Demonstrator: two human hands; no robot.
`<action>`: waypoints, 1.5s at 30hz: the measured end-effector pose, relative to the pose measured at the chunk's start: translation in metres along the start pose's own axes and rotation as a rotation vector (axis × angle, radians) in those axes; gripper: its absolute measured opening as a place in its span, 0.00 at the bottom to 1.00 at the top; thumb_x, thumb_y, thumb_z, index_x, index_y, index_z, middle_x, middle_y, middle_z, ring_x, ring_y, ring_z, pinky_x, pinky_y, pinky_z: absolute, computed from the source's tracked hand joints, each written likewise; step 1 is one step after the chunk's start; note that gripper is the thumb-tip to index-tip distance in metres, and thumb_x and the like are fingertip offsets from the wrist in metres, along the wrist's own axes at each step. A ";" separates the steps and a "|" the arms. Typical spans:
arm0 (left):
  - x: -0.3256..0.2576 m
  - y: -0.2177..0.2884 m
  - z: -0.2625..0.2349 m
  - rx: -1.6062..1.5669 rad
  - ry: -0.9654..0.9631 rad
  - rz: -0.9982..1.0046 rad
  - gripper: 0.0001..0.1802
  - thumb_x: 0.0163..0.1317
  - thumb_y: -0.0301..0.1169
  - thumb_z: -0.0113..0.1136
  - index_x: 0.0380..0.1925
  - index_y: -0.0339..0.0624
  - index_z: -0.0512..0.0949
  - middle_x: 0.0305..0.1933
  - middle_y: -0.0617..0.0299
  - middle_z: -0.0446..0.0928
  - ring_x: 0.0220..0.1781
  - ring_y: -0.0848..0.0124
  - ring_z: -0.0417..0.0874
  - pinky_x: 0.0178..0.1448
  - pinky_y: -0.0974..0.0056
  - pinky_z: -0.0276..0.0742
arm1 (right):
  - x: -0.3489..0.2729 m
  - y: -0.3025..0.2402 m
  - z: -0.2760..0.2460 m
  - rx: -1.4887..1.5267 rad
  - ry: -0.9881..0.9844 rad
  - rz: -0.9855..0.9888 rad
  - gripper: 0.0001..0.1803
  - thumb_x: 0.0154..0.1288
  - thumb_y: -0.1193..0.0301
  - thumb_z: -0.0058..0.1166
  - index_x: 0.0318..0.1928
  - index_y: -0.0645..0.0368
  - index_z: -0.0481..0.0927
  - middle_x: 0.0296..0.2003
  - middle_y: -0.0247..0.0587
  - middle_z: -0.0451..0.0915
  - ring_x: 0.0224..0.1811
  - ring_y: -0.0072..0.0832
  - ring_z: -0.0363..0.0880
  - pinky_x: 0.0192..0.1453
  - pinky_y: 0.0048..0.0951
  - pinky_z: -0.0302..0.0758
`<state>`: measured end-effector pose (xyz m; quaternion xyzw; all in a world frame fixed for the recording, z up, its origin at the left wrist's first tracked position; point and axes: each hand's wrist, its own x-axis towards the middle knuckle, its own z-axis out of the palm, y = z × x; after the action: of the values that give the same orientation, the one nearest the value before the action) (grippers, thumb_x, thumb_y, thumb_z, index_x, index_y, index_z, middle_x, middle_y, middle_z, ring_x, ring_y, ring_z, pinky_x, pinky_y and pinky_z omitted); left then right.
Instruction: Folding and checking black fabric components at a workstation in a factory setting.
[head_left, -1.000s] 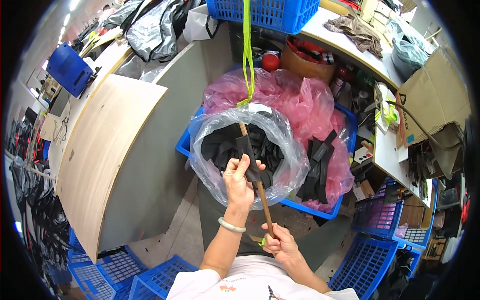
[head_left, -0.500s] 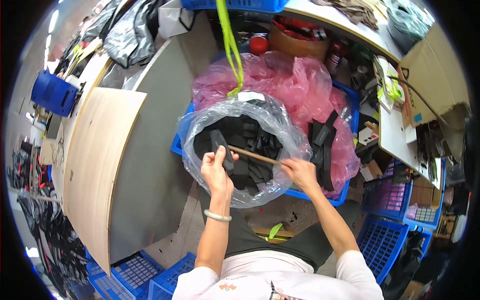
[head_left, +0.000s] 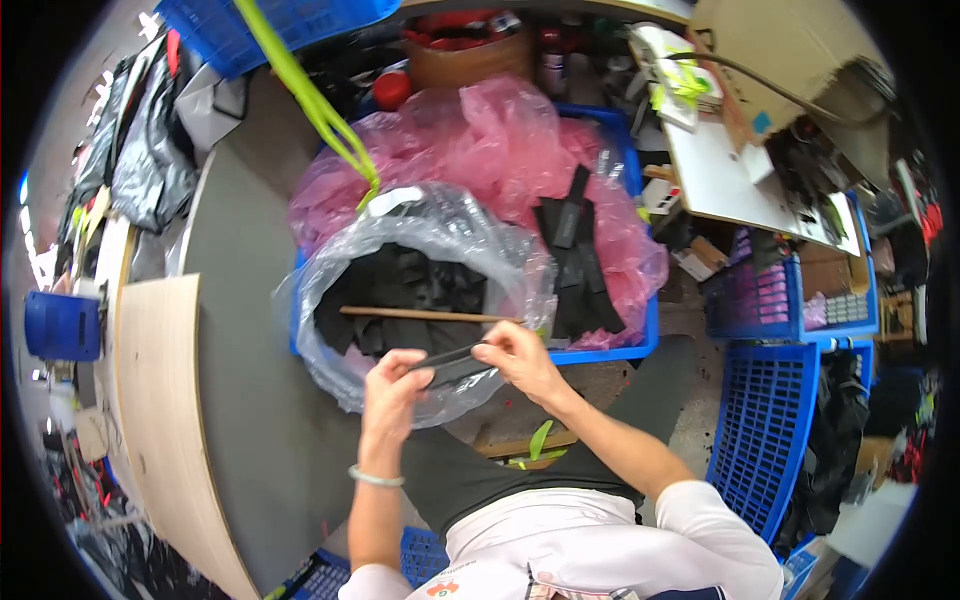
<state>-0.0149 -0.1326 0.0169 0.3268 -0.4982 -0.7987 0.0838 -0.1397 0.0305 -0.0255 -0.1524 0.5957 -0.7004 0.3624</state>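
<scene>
Just above the person's lap, over the near rim of a clear plastic bag (head_left: 420, 300), both hands hold one black strap piece (head_left: 450, 365) between them: the left hand (head_left: 392, 385) has its grip pinched on the left end, and the right hand (head_left: 515, 355) has its grip closed on the right end, thumb on top. The strap looks light, thin and limp, sagging slightly in the middle, so it would likely flop if held by one end only; a pinch at each end, as here, seems the surest hold, and the matte fabric does not look slippery or fragile. The clear bag stands open and is full of more black strap pieces (head_left: 400, 295), piled loosely. A thin wooden stick (head_left: 425, 314) lies across the bag's mouth, resting on the pile, just beyond the hands and apart from them. The bag sits in a blue crate (head_left: 610, 345) lined with a crumpled pink plastic bag (head_left: 470, 130), in which further black straps (head_left: 575, 250) lie to the right. A bright green strip (head_left: 310, 100) hangs down to the clear bag's far edge. More blue crates (head_left: 765, 430) stand on the floor at right, and a pale wooden board (head_left: 160, 400) lies at left.
</scene>
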 end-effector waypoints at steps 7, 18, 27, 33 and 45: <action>0.008 -0.071 0.070 -0.668 0.089 -0.042 0.25 0.68 0.46 0.45 0.53 0.34 0.69 0.50 0.46 0.74 0.56 0.55 0.74 0.62 0.53 0.68 | -0.031 0.028 0.020 0.310 0.169 0.251 0.09 0.61 0.69 0.58 0.30 0.57 0.72 0.19 0.26 0.70 0.15 0.10 0.61 0.17 0.14 0.58; -0.010 -0.049 0.009 -0.484 0.328 0.104 0.22 0.69 0.37 0.45 0.49 0.25 0.70 0.53 0.45 0.73 0.52 0.56 0.78 0.59 0.58 0.71 | 0.163 0.038 0.106 -0.091 0.082 0.085 0.23 0.55 0.68 0.61 0.49 0.66 0.72 0.29 0.34 0.76 0.25 0.18 0.74 0.23 0.19 0.71; -0.016 -0.026 -0.049 -0.436 0.449 0.244 0.19 0.68 0.36 0.46 0.46 0.27 0.72 0.47 0.46 0.77 0.41 0.59 0.82 0.50 0.59 0.74 | 0.164 -0.088 0.156 0.031 0.053 -0.710 0.08 0.58 0.79 0.55 0.40 0.60 0.78 0.32 0.32 0.80 0.37 0.19 0.76 0.43 0.19 0.71; -0.029 0.016 -0.018 -0.541 0.137 0.268 0.16 0.65 0.32 0.52 0.44 0.28 0.74 0.30 0.56 0.76 0.26 0.70 0.76 0.40 0.63 0.75 | 0.042 -0.250 0.070 -0.515 -0.315 -0.661 0.07 0.55 0.82 0.56 0.36 0.65 0.78 0.28 0.34 0.79 0.31 0.20 0.77 0.35 0.21 0.73; -0.074 0.005 0.098 -0.182 0.064 0.164 0.08 0.58 0.29 0.60 0.25 0.36 0.76 0.21 0.63 0.75 0.17 0.77 0.71 0.25 0.73 0.68 | -0.074 -0.137 0.001 -0.967 -0.222 -0.587 0.19 0.45 0.68 0.67 0.36 0.61 0.73 0.40 0.43 0.76 0.35 0.40 0.79 0.35 0.33 0.77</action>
<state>-0.0177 -0.0282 0.0818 0.3013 -0.4457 -0.8203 0.1941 -0.1324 0.0845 0.1209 -0.5325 0.7391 -0.3996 0.1023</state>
